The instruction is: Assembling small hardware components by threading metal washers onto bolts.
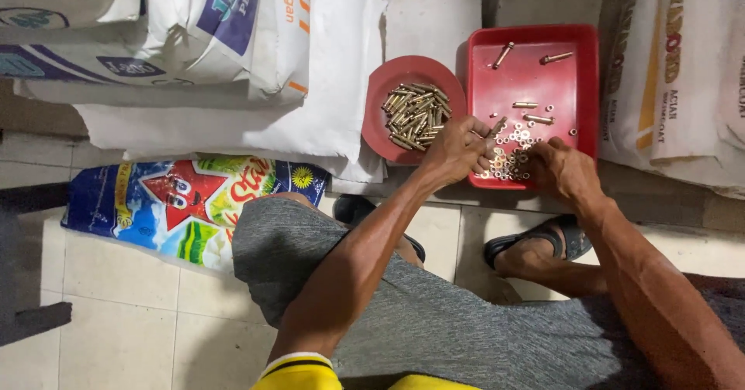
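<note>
Left hand [459, 148] curled at the near left corner of the red square tray [582, 64], fingertips pinching something small, too tiny to tell. Right hand [560, 169] clenched over the heap of washers [512, 153] at the tray's near edge. Left of the tray, round red bowl [380, 95] piled with brass bolts [417, 114]; loose bolts [535, 117] farther in the tray.

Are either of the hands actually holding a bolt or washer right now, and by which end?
Cannot tell. Both the left hand and right hand rest fingertips-down in the washers in the red tray; any grip is hidden.

White sacks [194, 41] stacked upper left, blue and orange print; colourful blue bag [186, 200] with red star below; white sacks [683, 72] far right.
</note>
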